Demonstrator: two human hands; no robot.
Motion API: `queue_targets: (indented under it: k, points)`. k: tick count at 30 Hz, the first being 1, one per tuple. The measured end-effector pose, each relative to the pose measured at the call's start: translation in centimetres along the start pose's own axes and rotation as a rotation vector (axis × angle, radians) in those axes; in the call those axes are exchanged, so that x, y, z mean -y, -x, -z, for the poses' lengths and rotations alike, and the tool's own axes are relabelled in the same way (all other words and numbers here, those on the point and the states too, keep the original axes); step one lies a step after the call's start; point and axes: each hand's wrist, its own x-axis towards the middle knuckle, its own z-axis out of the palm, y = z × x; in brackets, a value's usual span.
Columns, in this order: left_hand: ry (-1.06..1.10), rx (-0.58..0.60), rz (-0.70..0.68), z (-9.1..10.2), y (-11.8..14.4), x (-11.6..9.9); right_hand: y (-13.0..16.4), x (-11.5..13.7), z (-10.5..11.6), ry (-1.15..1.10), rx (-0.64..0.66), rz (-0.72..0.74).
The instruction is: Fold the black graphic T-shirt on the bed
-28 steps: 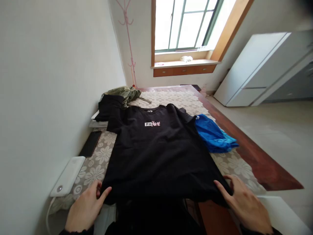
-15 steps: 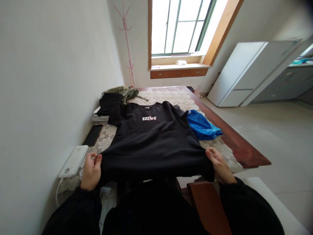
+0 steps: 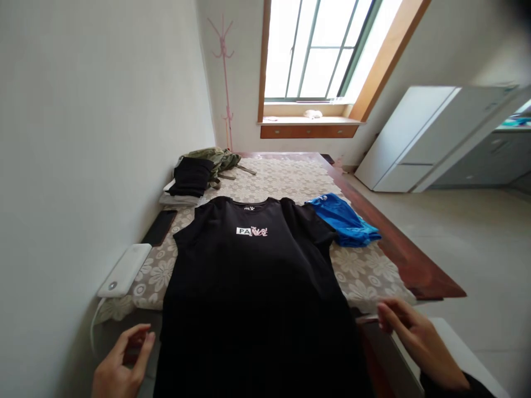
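Note:
A black T-shirt (image 3: 249, 276) lies face up over the table, with a white and pink print on its chest. Its lower part hangs toward me past the near edge. My left hand (image 3: 124, 359) is beside the shirt's lower left, thumb and fingers curved with a gap between them, holding nothing. Off the lower right side, my right hand (image 3: 418, 337) is apart from the cloth, its fingers loosely bent and empty. Blue folded clothing (image 3: 344, 221) rests by the shirt's right sleeve.
A patterned cloth (image 3: 373, 271) covers the wooden table (image 3: 431, 273). Along the left wall are a white power bank (image 3: 126, 271) with a cable, a black phone (image 3: 160, 228), folded dark clothes (image 3: 191, 177) and a green bag (image 3: 224, 158). A fridge (image 3: 410, 138) stands at the right.
Both hands have let go of the shirt's hem and moved outward and toward me. The shirt has shifted nearer, and its hem has dropped over the table edge.

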Motion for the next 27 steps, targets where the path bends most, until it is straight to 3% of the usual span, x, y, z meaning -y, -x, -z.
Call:
queue_targets:
  k: [3, 6, 9, 12, 17, 20, 23, 27]
  points:
    - [-0.003, 0.1, -0.162, -0.4, -4.3, -5.6, -7.4, 3.6, 0.1, 0.097, 0.058, 0.126]
    - [0.016, 0.373, -0.412, -2.2, -7.2, -12.2, -14.9, 7.0, -0.9, 0.304, 0.008, 0.246]
    - [-0.041, 0.68, -0.736, -6.1, -7.8, -18.4, -20.5, 8.7, -2.8, 0.605, -0.021, 0.228]
    - [-0.103, 0.849, -1.021, -11.4, -7.9, -23.2, -23.3, 8.8, -4.7, 0.852, 0.038, 0.129]
    - [-0.168, 0.893, -1.251, -21.9, -9.0, -29.2, -24.3, 7.7, -5.8, 0.937, 0.025, 0.002]
    - [-0.239, 0.838, -1.276, -27.3, -9.4, -32.0, -24.5, 7.1, -5.6, 0.901, -0.044, 0.097]
    - [-0.221, 0.771, -1.275, -30.7, -9.5, -33.3, -24.4, 6.4, -4.8, 0.678, -0.11, 0.166]
    - [-0.086, 0.718, -1.284, -32.5, -9.9, -32.5, -23.4, 5.1, -2.9, 0.013, -0.149, 0.075]
